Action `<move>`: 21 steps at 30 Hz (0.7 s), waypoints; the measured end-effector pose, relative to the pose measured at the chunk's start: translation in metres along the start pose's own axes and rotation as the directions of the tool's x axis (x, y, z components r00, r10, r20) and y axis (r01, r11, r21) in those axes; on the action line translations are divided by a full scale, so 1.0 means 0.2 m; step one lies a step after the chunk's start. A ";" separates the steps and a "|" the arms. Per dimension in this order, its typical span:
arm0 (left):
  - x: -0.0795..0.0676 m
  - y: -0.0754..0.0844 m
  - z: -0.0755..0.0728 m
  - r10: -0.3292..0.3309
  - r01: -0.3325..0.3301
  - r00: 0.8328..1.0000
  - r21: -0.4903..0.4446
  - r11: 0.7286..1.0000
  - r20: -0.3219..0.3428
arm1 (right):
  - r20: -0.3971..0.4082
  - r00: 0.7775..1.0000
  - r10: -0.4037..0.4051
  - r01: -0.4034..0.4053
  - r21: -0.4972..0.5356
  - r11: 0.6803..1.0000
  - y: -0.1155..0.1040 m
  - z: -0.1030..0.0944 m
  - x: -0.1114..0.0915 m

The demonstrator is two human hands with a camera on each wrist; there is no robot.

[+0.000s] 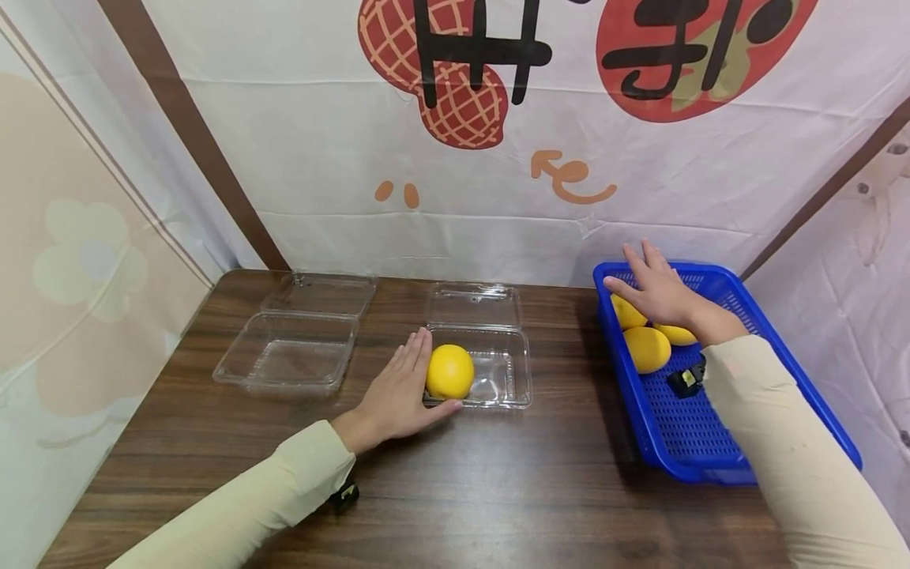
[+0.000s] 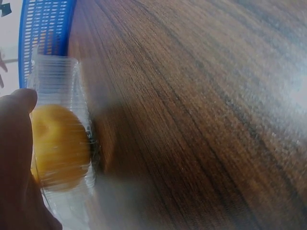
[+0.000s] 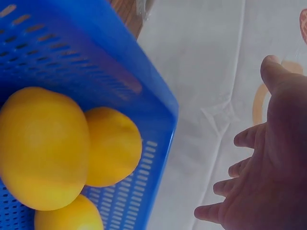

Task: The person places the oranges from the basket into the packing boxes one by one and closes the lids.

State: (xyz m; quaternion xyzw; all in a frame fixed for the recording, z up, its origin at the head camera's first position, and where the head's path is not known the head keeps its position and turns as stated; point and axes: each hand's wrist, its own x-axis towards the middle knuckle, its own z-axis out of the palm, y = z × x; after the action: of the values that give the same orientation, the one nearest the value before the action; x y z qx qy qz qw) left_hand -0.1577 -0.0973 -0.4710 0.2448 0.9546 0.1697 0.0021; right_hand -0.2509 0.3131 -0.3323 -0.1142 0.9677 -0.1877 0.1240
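A round yellow fruit (image 1: 450, 371) sits in the left part of a clear hinged plastic box (image 1: 502, 379) whose lid lies back. Along the box's left rim my left hand (image 1: 396, 387) rests with straight fingers beside the fruit, thumb at the front edge; whether it touches the fruit I cannot tell. Over the back left of a blue basket (image 1: 693, 435), my right hand (image 1: 661, 292) hovers with spread fingers and holds nothing. Below it, several yellow fruits lie in the basket, the nearest one an oval fruit (image 1: 647, 350). The right wrist view shows the right palm (image 3: 268, 177) apart from the fruits.
A second clear box (image 1: 302, 348), lid back, stands to the left on the wooden table (image 1: 455, 482). A printed white cloth (image 1: 320, 158) hangs behind the table. Dark wrist cameras sit under both sleeves.
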 end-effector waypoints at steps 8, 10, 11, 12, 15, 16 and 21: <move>0.00 0.01 -0.01 -0.003 0.003 1.000 -0.008 1.000 -0.002 | 0.005 0.999 0.032 -0.032 0.007 0.999 0.06 -0.01 0.00; 0.00 0.01 -0.01 -0.004 0.004 1.000 -0.010 1.000 0.001 | 0.005 0.999 0.036 -0.036 0.012 0.999 0.08 -0.01 0.00; 0.00 0.01 -0.01 -0.004 0.004 1.000 -0.012 1.000 0.003 | 0.006 0.999 0.039 -0.039 0.015 0.999 0.09 -0.01 -0.01; 0.00 0.01 -0.01 -0.006 0.006 1.000 -0.013 1.000 0.006 | 0.008 0.999 0.041 -0.041 0.018 0.999 0.09 -0.01 -0.01; 0.00 0.01 -0.02 -0.008 0.008 1.000 -0.011 1.000 0.011 | 0.008 0.999 0.047 -0.048 0.038 0.998 0.12 -0.02 -0.01; 0.00 0.01 -0.02 -0.008 0.009 1.000 -0.009 1.000 0.013 | 0.010 0.999 0.049 -0.049 0.042 0.998 0.14 -0.01 -0.01; 0.00 0.01 -0.02 -0.006 0.007 1.000 -0.009 1.000 0.018 | 0.019 0.997 0.075 -0.076 0.049 0.996 0.20 0.00 -0.02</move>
State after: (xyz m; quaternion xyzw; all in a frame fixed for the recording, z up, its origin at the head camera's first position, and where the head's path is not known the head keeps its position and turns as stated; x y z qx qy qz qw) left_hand -0.1563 -0.0969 -0.4667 0.2433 0.9546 0.1716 0.0125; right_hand -0.2549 0.3508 -0.3469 -0.0759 0.9653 -0.2057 0.1419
